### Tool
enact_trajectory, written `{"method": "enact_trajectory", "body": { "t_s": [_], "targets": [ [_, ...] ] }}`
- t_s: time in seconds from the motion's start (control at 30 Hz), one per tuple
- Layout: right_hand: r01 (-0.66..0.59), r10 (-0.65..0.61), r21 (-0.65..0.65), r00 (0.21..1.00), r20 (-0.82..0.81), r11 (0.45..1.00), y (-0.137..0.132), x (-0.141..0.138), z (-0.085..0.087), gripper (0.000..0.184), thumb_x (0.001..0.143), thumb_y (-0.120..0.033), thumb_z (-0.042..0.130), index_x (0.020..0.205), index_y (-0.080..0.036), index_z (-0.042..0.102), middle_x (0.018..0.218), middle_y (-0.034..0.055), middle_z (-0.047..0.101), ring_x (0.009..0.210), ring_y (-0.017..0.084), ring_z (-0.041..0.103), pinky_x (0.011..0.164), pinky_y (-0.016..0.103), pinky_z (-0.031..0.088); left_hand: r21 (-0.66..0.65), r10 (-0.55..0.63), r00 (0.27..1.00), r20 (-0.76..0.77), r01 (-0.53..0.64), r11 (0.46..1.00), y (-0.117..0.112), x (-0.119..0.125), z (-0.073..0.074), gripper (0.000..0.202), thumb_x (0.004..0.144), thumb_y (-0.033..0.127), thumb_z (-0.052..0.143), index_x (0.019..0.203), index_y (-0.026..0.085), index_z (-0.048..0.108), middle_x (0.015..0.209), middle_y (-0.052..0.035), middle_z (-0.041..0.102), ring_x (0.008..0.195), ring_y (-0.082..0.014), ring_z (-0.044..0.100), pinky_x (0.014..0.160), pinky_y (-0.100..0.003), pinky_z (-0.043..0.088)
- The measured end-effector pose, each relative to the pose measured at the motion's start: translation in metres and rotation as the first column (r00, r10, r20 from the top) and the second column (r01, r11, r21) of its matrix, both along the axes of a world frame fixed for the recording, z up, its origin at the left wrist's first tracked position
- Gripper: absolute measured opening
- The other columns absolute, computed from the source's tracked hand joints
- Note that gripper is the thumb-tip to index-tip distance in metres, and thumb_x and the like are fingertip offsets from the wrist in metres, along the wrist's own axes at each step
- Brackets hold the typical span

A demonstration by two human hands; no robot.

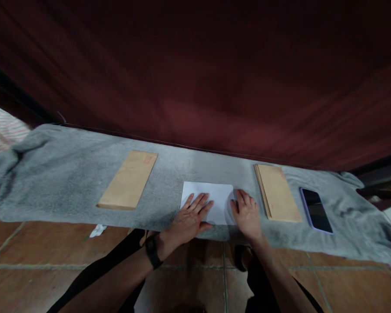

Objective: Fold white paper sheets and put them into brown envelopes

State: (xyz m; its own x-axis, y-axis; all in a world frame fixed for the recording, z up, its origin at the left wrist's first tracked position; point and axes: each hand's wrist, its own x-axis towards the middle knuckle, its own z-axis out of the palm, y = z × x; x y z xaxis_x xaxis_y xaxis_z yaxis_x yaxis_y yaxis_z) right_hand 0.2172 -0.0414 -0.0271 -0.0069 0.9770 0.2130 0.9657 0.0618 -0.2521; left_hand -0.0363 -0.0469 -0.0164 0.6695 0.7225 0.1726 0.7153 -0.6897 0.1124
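Note:
A white sheet of paper (219, 200) lies on the grey cloth right in front of me. My left hand (193, 215) rests flat on the paper's left part, fingers spread. At the paper's right edge is my right hand (247, 213), its fingers bent and its thumb on the sheet, pinching that edge. To the left lies a brown envelope (128, 180) with a red printed mark near its far end. Right of my right hand sits a small stack of brown envelopes (278, 191), slightly fanned at the left side.
A phone (316, 211) with a dark screen and purple case lies beyond the envelope stack. The grey cloth (68, 174) covers a long narrow surface. Behind it hangs a dark red curtain (195, 87). A crumpled white scrap (98, 230) is on the tiled floor (35, 248).

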Motion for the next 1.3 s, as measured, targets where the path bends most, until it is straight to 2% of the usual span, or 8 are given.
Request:
{"method": "enact_trajectory", "body": {
  "t_s": [0.2,0.57,0.67,0.77,0.87,1.07,1.2,1.3],
  "targets": [
    [0.102,-0.140,-0.173,0.964,-0.226,0.980,0.006,0.005,0.017,0.044,0.097,-0.043,0.046,0.129,-0.018,0.061,0.112,0.0139,0.067,0.096,0.025,0.069,0.088,0.037,0.053,-0.004,-0.080,0.997,-0.016,0.080,0.997,0.006,0.000,0.006,0.062,0.097,0.056,0.053,0.146,0.018,0.046,0.159,-0.0154,0.042,0.149,-0.0264,0.035,0.124,-0.050,0.022],
    [0.084,-0.240,-0.374,0.889,-0.391,0.924,0.005,0.008,0.025,0.037,0.084,-0.053,0.057,0.103,-0.022,0.068,0.083,0.0054,0.074,0.081,0.026,0.070,0.069,0.033,0.048,0.003,-0.106,0.994,-0.037,0.106,0.994,0.007,0.005,0.014,0.055,0.099,0.049,0.054,0.143,0.017,0.049,0.156,-0.0156,0.046,0.147,-0.0244,0.040,0.123,-0.045,0.024],
    [-0.016,-0.279,-0.454,0.768,-0.577,0.891,0.007,0.009,0.023,0.037,0.077,-0.057,0.062,0.084,-0.022,0.069,0.068,0.0018,0.068,0.065,0.022,0.065,0.059,0.031,0.044,-0.016,-0.107,0.994,-0.034,0.107,0.994,0.008,0.005,0.016,0.056,0.098,0.050,0.055,0.142,0.016,0.049,0.155,-0.0154,0.047,0.146,-0.0245,0.041,0.123,-0.044,0.025],
    [-0.122,-0.368,-0.524,0.578,-0.728,0.843,0.009,0.008,0.022,0.037,0.068,-0.058,0.068,0.074,-0.022,0.068,0.057,-0.0011,0.062,0.053,0.018,0.057,0.049,0.028,0.039,-0.028,-0.117,0.993,-0.017,0.117,0.993,0.011,0.004,0.018,0.055,0.098,0.050,0.055,0.142,0.018,0.049,0.154,-0.0142,0.049,0.145,-0.0235,0.043,0.123,-0.044,0.024],
    [-0.100,-0.422,-0.494,0.395,-0.816,0.863,0.008,0.006,0.023,0.036,0.061,-0.054,0.077,0.075,-0.021,0.069,0.061,-0.0011,0.066,0.053,0.017,0.057,0.050,0.027,0.040,-0.016,-0.143,0.990,0.014,0.143,0.990,0.014,0.005,0.021,0.058,0.098,0.050,0.055,0.146,0.019,0.044,0.156,-0.0137,0.047,0.147,-0.0226,0.040,0.125,-0.045,0.020],
    [0.030,-0.440,-0.439,0.088,-0.894,0.898,0.004,-0.002,0.033,0.038,0.061,-0.050,0.084,0.083,-0.022,0.068,0.075,0.0011,0.075,0.063,0.020,0.067,0.057,0.028,0.050,0.067,-0.040,0.999,0.036,0.038,0.997,0.017,0.013,0.026,0.058,0.100,0.035,0.053,0.152,0.015,0.035,0.161,-0.0136,0.038,0.150,-0.0246,0.033,0.125,-0.048,0.020],
    [-0.122,-0.468,-0.457,-0.076,-0.881,0.881,-0.002,-0.011,0.040,0.044,0.065,-0.043,0.085,0.099,-0.022,0.067,0.088,0.0053,0.079,0.074,0.024,0.075,0.064,0.032,0.057,0.101,-0.001,1.000,0.006,0.001,0.995,0.015,0.025,0.024,0.049,0.100,0.019,0.047,0.149,0.015,0.043,0.157,-0.0108,0.046,0.144,-0.0240,0.044,0.120,-0.043,0.030],
    [-0.241,-0.518,-0.479,-0.134,-0.845,0.844,-0.008,-0.018,0.041,0.044,0.065,-0.038,0.086,0.100,-0.021,0.065,0.089,0.0061,0.079,0.075,0.026,0.077,0.067,0.035,0.060,0.083,0.021,1.000,-0.020,-0.019,0.996,0.012,0.032,0.023,0.047,0.099,0.012,0.043,0.146,0.014,0.047,0.153,-0.0106,0.051,0.137,-0.0236,0.051,0.113,-0.041,0.038]
  ]
}}
